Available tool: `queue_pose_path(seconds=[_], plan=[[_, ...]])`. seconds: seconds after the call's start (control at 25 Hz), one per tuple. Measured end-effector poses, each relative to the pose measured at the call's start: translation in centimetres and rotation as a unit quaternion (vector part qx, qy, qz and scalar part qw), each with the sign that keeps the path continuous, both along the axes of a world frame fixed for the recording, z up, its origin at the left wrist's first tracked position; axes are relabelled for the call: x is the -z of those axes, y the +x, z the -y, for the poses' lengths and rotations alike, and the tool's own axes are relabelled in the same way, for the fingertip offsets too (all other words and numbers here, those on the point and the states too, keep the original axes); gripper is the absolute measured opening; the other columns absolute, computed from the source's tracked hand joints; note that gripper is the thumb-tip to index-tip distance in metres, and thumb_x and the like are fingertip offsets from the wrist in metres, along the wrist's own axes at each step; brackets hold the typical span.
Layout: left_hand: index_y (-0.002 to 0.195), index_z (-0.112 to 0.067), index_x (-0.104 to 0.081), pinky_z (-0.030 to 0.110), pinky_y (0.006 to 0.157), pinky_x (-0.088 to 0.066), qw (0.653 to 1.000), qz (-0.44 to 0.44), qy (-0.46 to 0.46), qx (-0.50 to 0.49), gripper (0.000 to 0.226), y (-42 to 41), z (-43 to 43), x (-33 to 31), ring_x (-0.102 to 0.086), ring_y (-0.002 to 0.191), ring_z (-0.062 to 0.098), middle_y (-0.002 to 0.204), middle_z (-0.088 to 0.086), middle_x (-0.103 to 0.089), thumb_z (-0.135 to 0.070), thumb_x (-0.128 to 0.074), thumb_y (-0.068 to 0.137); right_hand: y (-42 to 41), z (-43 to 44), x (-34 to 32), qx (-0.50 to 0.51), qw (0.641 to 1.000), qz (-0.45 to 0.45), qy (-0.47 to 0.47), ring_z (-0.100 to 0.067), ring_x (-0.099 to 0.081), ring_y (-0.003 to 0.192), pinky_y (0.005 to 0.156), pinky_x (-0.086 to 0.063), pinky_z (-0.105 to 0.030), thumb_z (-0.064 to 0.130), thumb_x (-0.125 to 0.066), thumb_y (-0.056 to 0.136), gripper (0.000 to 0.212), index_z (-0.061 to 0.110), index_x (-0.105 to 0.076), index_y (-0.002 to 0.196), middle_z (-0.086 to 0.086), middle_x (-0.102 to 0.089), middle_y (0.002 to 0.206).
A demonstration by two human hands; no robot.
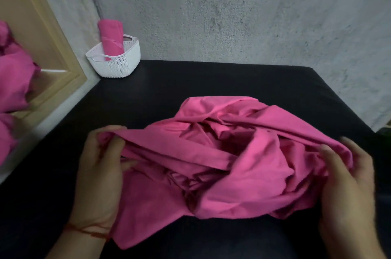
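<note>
A crumpled pink cloth (pixel 232 163) lies bunched on the black table (pixel 158 89) in front of me. My left hand (pixel 99 174) grips the cloth's left end, fingers curled round a fold near the top. My right hand (pixel 347 184) holds the right end, fingers curled over the bunched edge. The cloth is stretched loosely between the two hands, with many folds in the middle.
A white plastic basket (pixel 118 62) stands at the table's back left corner with a rolled pink cloth (pixel 111 36) upright in it. A grey wall runs behind the table. More pink fabric (pixel 12 81) hangs at the far left beside a cream frame (pixel 53 47).
</note>
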State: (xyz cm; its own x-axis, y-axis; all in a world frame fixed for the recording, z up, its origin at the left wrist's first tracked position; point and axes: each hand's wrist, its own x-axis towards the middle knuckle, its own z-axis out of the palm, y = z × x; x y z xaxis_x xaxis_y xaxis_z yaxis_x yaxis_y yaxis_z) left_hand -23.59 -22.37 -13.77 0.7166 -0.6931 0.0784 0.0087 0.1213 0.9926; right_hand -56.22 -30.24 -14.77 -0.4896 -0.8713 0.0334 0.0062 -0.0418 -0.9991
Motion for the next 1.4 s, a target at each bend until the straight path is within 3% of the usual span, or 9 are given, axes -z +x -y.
queue_pose_path(seconds=[0.08,0.2,0.32,0.52,0.68,0.92,1.04,1.2,1.4], plan=[[0.132,-0.043,-0.061,0.039,0.098,-0.053,0.994,0.018,0.007,0.108,0.033,-1.6,-0.3,0.0,-0.065,0.125,0.012,0.133,-0.014,-0.068,-0.042,-0.067,0.1,1.2,-0.9,-0.9,-0.095,0.989,-0.107,-0.027,0.0,-0.058,0.131,0.118,-0.045,-0.044,0.056,-0.077,0.091,0.058,0.053,-0.053,0.143,0.015,-0.057,0.144],[0.147,-0.053,-0.045,0.019,0.113,-0.04,0.942,0.248,0.066,0.216,0.078,-4.1,-0.7,0.5,-0.043,0.14,-0.01,0.155,-0.026,-0.044,-0.047,-0.084,0.079,3.1,-2.4,-2.1,-0.26,0.939,-0.223,-0.04,0.014,-0.044,0.138,0.117,-0.042,-0.027,0.061,-0.086,0.067,0.089,0.062,-0.047,0.147,0.026,-0.039,0.154],[0.149,-0.059,-0.041,0.018,0.116,-0.033,0.888,0.375,0.091,0.251,0.09,-5.4,-0.4,1.9,-0.024,0.151,-0.008,0.164,-0.026,-0.023,-0.045,-0.088,0.073,4.3,-3.1,-1.8,-0.401,0.875,-0.269,-0.022,0.012,-0.056,0.129,0.107,-0.053,-0.024,0.059,-0.088,0.069,0.072,0.064,-0.059,0.135,0.037,-0.048,0.144],[0.102,-0.05,-0.071,0.005,0.099,-0.039,0.884,0.398,0.113,0.218,0.067,-5.0,0.1,2.5,-0.052,0.122,-0.013,0.127,-0.03,-0.052,0.007,-0.081,0.071,3.8,-2.2,-0.4,-0.263,0.903,-0.329,-0.088,0.001,-0.071,0.097,0.086,-0.051,-0.016,0.025,-0.089,0.082,0.025,0.045,-0.079,0.093,0.021,-0.073,0.109],[0.095,-0.035,-0.076,0.008,0.091,-0.044,0.914,0.378,0.099,0.111,0.06,-2.4,-0.2,1.3,-0.065,0.107,-0.003,0.115,-0.02,-0.065,0.018,-0.069,0.068,1.6,-1.1,-1.1,-0.135,0.961,-0.231,-0.071,-0.006,-0.07,0.08,0.077,-0.051,-0.018,0.026,-0.087,0.085,0.012,0.034,-0.078,0.084,0.011,-0.075,0.089],[0.105,-0.027,-0.072,0.024,0.081,-0.05,0.949,0.279,0.129,-0.065,0.031,2.2,-1.0,-0.5,-0.069,0.087,0.006,0.099,-0.01,-0.074,-0.003,-0.066,0.085,-1.0,0.2,-0.5,0.017,0.98,-0.196,-0.039,-0.02,-0.074,0.086,0.084,-0.063,-0.049,0.041,-0.08,0.09,0.014,0.033,-0.073,0.098,0.003,-0.076,0.102],[0.114,-0.034,-0.07,0.04,0.101,-0.052,0.958,0.235,0.141,-0.084,0.039,4.2,-1.5,-0.1,-0.068,0.108,0.014,0.114,-0.011,-0.072,-0.008,-0.063,0.087,-2.2,0.3,-0.3,0.024,0.984,-0.174,-0.015,-0.018,-0.074,0.107,0.097,-0.059,-0.056,0.068,-0.073,0.082,0.037,0.043,-0.068,0.109,0.007,-0.071,0.13],[0.13,-0.041,-0.06,0.037,0.123,-0.029,0.96,0.257,0.104,0.025,0.052,2.2,-1.6,-0.1,-0.039,0.145,0.004,0.155,-0.012,-0.045,-0.023,-0.05,0.083,-0.3,-0.6,-1.0,-0.104,0.967,-0.221,-0.07,-0.012,-0.057,0.136,0.114,-0.048,-0.052,0.047,-0.07,0.091,0.053,0.048,-0.053,0.141,0.008,-0.051,0.153],[0.15,-0.056,-0.037,0.041,0.123,-0.028,0.827,0.44,0.31,0.165,0.099,-0.6,-1.0,1.8,-0.019,0.153,0.019,0.168,-0.022,-0.008,-0.087,-0.071,0.062,2.0,-1.1,-0.2,-0.273,0.836,-0.476,0.016,-0.021,-0.031,0.155,0.119,-0.039,-0.044,0.062,-0.086,0.069,0.111,0.061,-0.021,0.159,0.022,-0.009,0.171]])
